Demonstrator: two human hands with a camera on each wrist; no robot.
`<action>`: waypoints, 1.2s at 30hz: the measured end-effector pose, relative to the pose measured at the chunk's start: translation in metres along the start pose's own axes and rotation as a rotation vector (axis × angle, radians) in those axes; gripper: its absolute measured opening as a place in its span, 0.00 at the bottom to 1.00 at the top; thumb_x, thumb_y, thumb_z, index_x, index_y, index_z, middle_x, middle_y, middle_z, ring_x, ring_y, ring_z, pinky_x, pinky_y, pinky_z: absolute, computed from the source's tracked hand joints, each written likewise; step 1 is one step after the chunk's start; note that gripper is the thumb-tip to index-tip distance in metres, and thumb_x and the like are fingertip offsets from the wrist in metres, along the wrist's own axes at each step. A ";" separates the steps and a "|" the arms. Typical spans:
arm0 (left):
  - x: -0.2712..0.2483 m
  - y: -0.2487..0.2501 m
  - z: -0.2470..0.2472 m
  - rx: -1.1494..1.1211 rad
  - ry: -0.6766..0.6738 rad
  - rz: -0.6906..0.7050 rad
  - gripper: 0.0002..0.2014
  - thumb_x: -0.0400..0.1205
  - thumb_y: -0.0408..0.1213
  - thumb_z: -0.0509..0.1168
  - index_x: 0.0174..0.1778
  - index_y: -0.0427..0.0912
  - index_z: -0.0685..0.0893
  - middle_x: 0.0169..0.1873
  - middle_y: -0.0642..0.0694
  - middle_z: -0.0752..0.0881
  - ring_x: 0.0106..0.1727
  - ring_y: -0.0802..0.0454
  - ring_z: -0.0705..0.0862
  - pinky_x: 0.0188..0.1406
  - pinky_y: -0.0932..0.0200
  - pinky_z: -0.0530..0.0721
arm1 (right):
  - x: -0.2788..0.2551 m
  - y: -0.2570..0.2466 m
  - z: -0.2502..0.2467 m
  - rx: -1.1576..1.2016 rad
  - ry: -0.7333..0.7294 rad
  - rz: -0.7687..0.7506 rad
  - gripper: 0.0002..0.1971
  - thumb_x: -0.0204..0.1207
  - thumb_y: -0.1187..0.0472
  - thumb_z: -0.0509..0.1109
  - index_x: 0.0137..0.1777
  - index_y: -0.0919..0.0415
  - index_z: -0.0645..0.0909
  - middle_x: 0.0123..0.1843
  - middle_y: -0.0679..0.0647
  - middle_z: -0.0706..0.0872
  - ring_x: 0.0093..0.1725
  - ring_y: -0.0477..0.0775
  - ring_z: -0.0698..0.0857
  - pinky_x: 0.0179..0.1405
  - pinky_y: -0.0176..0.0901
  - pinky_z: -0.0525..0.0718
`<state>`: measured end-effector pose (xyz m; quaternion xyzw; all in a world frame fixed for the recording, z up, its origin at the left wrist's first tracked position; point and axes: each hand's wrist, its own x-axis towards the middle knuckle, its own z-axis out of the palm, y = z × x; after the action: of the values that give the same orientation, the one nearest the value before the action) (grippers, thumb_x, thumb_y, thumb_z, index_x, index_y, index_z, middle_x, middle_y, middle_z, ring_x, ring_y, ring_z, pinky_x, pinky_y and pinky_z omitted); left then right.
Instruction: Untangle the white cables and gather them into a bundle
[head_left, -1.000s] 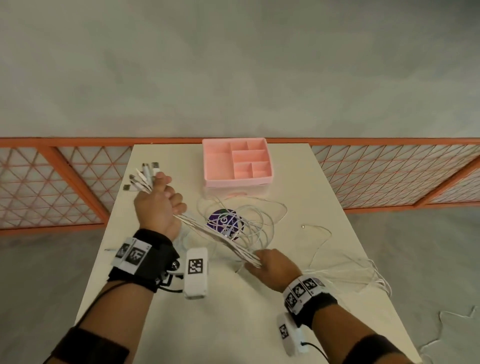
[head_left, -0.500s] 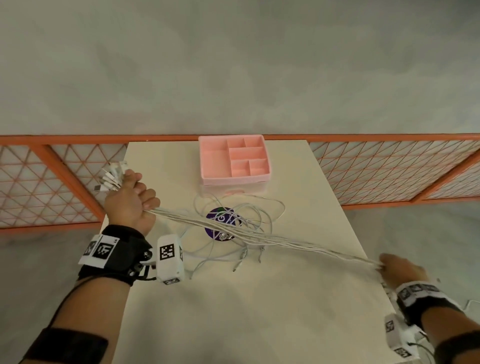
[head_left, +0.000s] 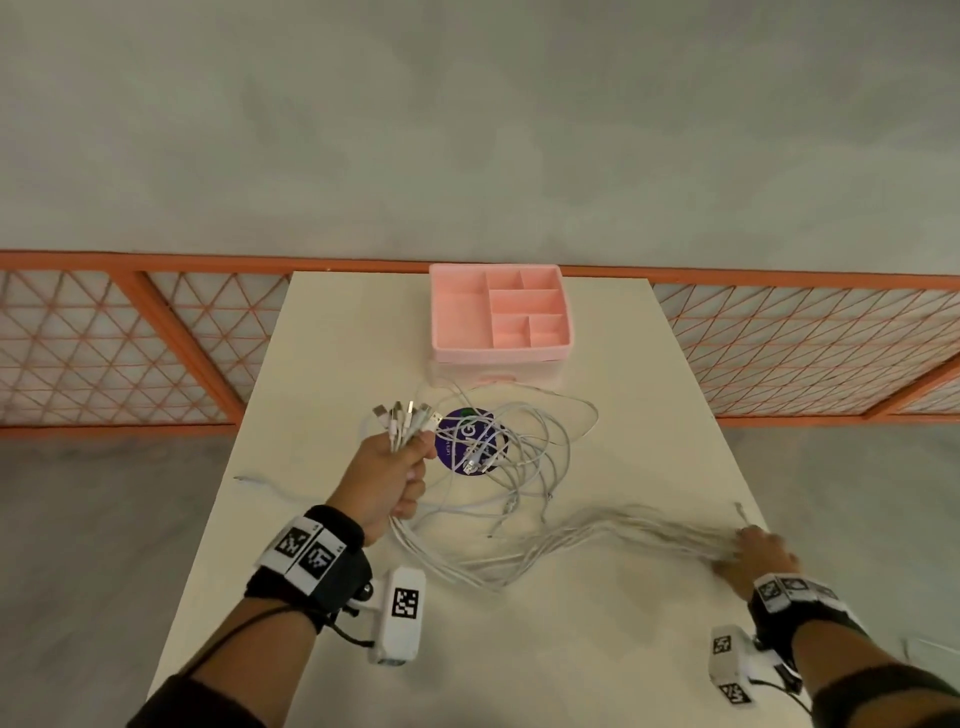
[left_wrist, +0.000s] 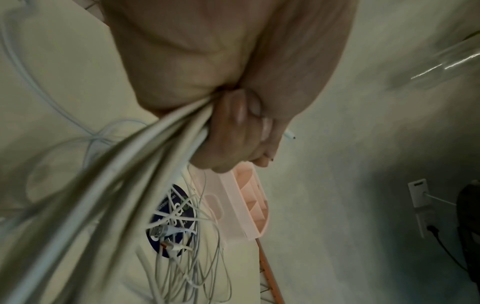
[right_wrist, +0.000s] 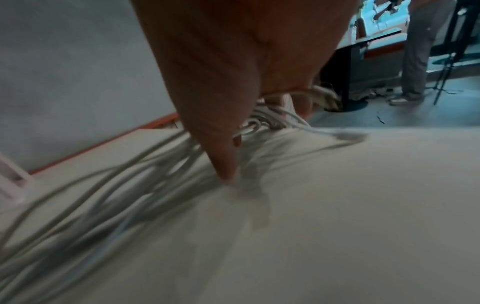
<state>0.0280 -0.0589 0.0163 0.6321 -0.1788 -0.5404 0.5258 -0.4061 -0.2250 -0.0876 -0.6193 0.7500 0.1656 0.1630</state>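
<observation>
We see the left hand gripping a sheaf of white cables just below their connectors, which fan upward above the fist. From there the cables sag in a slack curve across the worktop to the right hand, which rests on their far ends near the right edge. Behind them, loose cable loops lie tangled over a purple round sticker, with a pink compartment tray beyond.
</observation>
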 end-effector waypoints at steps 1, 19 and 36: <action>-0.001 0.000 0.000 -0.002 0.003 0.002 0.13 0.88 0.42 0.63 0.40 0.40 0.79 0.19 0.53 0.66 0.17 0.58 0.60 0.16 0.69 0.58 | -0.001 0.000 0.008 0.023 -0.037 -0.007 0.35 0.73 0.47 0.75 0.78 0.56 0.67 0.76 0.63 0.69 0.77 0.68 0.69 0.77 0.56 0.69; -0.026 0.011 0.030 0.257 -0.238 0.140 0.13 0.89 0.32 0.55 0.37 0.42 0.74 0.23 0.49 0.64 0.23 0.54 0.60 0.24 0.59 0.58 | -0.197 -0.258 -0.085 0.826 -0.169 -1.105 0.28 0.81 0.42 0.66 0.80 0.45 0.67 0.73 0.44 0.79 0.70 0.40 0.79 0.68 0.36 0.78; -0.027 0.005 0.027 0.079 -0.145 0.120 0.23 0.90 0.37 0.58 0.26 0.49 0.80 0.20 0.52 0.68 0.20 0.57 0.64 0.20 0.62 0.65 | -0.207 -0.262 -0.045 1.014 -0.202 -0.995 0.42 0.78 0.38 0.68 0.86 0.49 0.52 0.83 0.46 0.66 0.76 0.42 0.73 0.73 0.44 0.76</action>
<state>-0.0033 -0.0522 0.0381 0.5996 -0.2754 -0.5448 0.5176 -0.1130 -0.1106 0.0334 -0.7173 0.3445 -0.2407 0.5557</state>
